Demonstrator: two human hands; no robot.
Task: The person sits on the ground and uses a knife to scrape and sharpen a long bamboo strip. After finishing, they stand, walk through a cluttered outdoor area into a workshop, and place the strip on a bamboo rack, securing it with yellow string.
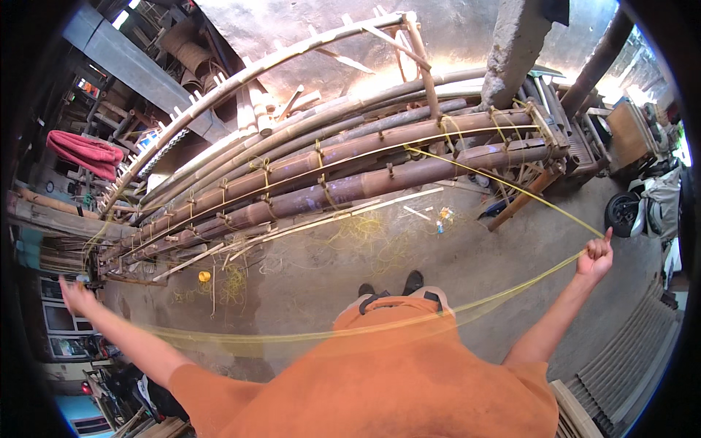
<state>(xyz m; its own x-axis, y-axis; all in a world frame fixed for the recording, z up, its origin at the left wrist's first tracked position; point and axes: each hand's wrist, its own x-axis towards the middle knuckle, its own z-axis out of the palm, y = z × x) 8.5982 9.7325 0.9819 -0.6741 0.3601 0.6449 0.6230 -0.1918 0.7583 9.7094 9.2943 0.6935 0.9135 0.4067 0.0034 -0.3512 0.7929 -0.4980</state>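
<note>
My right hand (596, 255), raised out to the right, is closed round a yellow cord (511, 292), one finger pointing up. From it one strand runs taut to the bamboo frame (358, 184). More strands sag across the front of my body toward my left arm. My left hand (75, 296) is stretched far out to the left near the frame's end, smeared by motion. Whether its fingers grip the cord is not clear. The frame is made of long, dark bamboo poles lying side by side, bound at several places with yellow cord.
Loose yellow cord (365, 230) and thin bamboo strips (321, 228) lie on the concrete floor before the frame. A small yellow roll (204, 277) is at the left. A concrete post (511, 58) rises behind; a motorcycle (642, 208) stands right, beyond corrugated sheets (621, 365).
</note>
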